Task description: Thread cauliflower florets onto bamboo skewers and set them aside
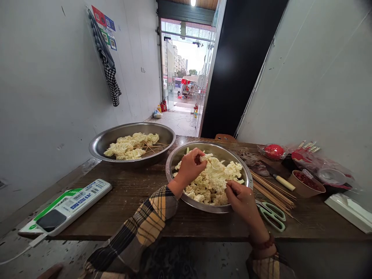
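A steel bowl of loose cauliflower florets stands on the wooden table in front of me. My left hand is over the bowl, its fingers pinched on a cauliflower floret. My right hand rests at the bowl's near right rim, fingers closed; a thin skewer seems to run from it toward the floret, but I cannot make it out clearly. A second steel bowl at the back left holds skewered cauliflower.
A bundle of bamboo skewers and green-handled scissors lie right of the bowl. Further right are a knife, a paper cup of red sauce and plastic bags. A box with a phone lies at the left edge.
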`<state>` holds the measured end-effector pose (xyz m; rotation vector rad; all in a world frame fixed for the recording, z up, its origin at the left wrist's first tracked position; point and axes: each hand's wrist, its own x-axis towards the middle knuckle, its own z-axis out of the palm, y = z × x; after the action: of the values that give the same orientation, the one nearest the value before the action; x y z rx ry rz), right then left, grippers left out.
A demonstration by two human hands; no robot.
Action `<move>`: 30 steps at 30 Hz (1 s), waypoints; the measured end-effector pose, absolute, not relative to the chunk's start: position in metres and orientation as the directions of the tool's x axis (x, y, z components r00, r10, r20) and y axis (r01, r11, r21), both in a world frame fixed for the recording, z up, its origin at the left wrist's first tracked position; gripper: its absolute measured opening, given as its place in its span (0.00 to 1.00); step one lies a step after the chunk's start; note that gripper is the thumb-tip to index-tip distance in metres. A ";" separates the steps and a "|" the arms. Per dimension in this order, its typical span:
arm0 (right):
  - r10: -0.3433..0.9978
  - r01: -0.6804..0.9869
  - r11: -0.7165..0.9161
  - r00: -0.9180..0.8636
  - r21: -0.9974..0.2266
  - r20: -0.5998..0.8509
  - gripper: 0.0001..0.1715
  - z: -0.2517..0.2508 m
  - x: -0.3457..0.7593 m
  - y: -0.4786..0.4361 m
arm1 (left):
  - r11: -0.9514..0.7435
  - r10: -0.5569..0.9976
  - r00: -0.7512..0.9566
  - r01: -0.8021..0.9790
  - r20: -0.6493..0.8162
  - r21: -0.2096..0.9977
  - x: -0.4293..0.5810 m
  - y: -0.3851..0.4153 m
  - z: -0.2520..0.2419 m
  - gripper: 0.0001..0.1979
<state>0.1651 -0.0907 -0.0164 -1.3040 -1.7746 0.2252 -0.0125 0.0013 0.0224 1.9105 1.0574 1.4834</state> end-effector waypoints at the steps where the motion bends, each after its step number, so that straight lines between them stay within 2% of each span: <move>1: 0.835 0.676 0.428 -0.042 -0.600 0.548 0.15 -0.017 0.165 -0.091 | -0.575 0.816 0.109 0.264 0.568 0.774 -0.012 0.002 0.022 0.06; 6: 0.833 0.671 0.428 -0.033 -0.606 0.552 0.15 -0.017 0.166 -0.091 | -0.544 0.839 0.136 0.192 0.527 0.817 -0.014 0.007 0.017 0.07; 17: 0.833 0.649 0.430 -0.016 -0.628 0.553 0.15 -0.016 0.164 -0.091 | -0.547 0.835 0.175 0.181 0.521 0.817 -0.013 0.010 0.012 0.08; 25: 0.836 0.643 0.417 0.006 -0.642 0.549 0.16 -0.015 0.165 -0.091 | -0.491 0.837 0.307 0.052 0.454 0.870 -0.010 0.006 0.012 0.08; 30: 0.865 0.584 0.398 0.018 -0.707 0.501 0.15 -0.021 0.172 -0.089 | -0.411 0.837 0.354 -0.095 0.417 0.907 -0.011 -0.003 0.019 0.08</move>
<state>0.1719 -0.0894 -0.0208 -1.2908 -1.6724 0.3579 -0.0109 -0.0032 0.0194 1.6599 0.6729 1.2205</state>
